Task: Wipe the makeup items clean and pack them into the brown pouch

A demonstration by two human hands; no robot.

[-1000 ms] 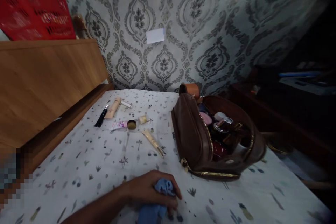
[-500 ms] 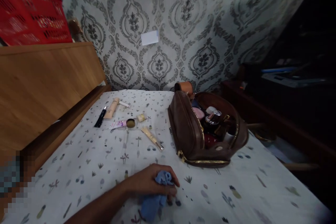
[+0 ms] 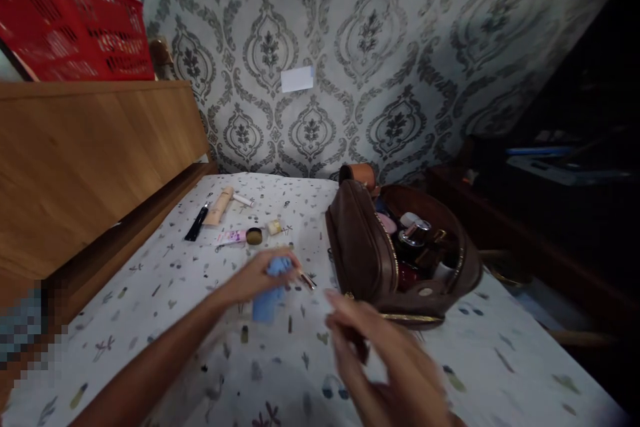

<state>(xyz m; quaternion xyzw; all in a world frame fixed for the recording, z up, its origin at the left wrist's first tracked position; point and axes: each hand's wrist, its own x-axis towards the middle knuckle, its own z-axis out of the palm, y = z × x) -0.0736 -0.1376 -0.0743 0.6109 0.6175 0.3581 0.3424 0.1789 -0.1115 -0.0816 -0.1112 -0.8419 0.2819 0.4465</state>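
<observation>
My left hand (image 3: 263, 275) is wrapped round a crumpled blue cloth (image 3: 267, 303), whose loose end hangs below the fingers. The hand is at the cream tube (image 3: 307, 279); only the tube's shiny end shows past my fingers, and whether I grip it cannot be seen. Blurred by motion, my right hand (image 3: 385, 360) is in front of the bag with its fingers stretched out and apart. Behind it stands an open brown makeup bag (image 3: 357, 233) with gold zips, holding several cosmetics, among them a shiny-capped black bottle (image 3: 415, 233).
On the patterned white sheet (image 3: 165, 320) lie a black tube (image 3: 197, 222), a beige tube (image 3: 219, 207), a white stick (image 3: 243, 199), a pink-purple tube (image 3: 233, 237) with a dark cap and a small yellowish jar (image 3: 275, 227). A red basket (image 3: 80, 27) sits on the wooden headboard (image 3: 100, 140).
My left hand has moved forward and left with the blue cloth, onto the cream tube. My right hand has come into view from below. The view has shifted slightly.
</observation>
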